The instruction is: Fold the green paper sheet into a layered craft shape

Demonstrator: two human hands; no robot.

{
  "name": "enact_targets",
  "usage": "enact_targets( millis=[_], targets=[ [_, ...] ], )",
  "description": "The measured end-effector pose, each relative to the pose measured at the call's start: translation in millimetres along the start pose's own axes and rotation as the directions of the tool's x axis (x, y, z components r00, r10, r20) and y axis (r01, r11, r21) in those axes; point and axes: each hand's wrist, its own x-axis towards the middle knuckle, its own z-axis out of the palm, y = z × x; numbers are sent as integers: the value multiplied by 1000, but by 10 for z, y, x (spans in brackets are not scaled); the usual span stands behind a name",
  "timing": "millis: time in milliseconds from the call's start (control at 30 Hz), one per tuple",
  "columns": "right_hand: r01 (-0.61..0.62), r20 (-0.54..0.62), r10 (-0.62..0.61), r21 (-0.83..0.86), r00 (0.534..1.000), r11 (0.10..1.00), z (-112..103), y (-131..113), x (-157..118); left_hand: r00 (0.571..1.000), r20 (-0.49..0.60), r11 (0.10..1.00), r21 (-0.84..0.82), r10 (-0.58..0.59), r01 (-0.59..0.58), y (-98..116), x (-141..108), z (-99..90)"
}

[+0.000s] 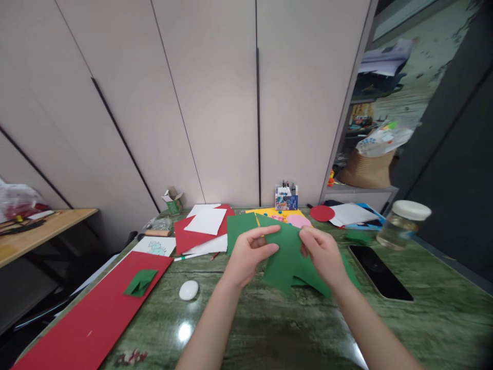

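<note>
A piece of green paper (284, 264) hangs upright above the table, slightly blurred at its lower end. My right hand (320, 251) pinches its upper right corner between thumb and fingers. At the paper's left side is my left hand (248, 254), with thumb and index finger stretched out and apart, their tips over the paper. Whether those tips press on it I cannot tell. More green sheets (314, 280) lie beneath and behind the hands, partly covered by them. To the left, a small folded green paper (140, 283) rests on a long red sheet (92, 313).
A white oval object (188, 290) lies left of my forearms. Red card (181, 234) and white paper (206, 221) lie at the back. On the right are a phone (379, 272) and a lidded jar (402, 226). A pen box (286, 198) stands against the cabinet.
</note>
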Motion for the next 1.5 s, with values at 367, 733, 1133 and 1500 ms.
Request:
enact_targets(
  millis=[367, 733, 1133, 1500],
  targets=[
    [5, 242, -7, 7, 970, 1000, 20, -64, -15, 1000, -14, 998, -61, -21, 20, 48, 18, -35],
    [-42, 262, 29, 43, 965, 998, 27, -36, -11, 999, -27, 995, -98, -21, 18, 40, 28, -28],
    [-71, 307, 64, 12, 950, 997, 72, -19, -34, 999, -47, 996, -84, 25, -28, 18, 59, -55],
    [-20, 372, 59, -108, 926, 994, 41, -61, -20, 986, -132, 992, -70, 99, -109, 1, 69, -21]
  ],
)
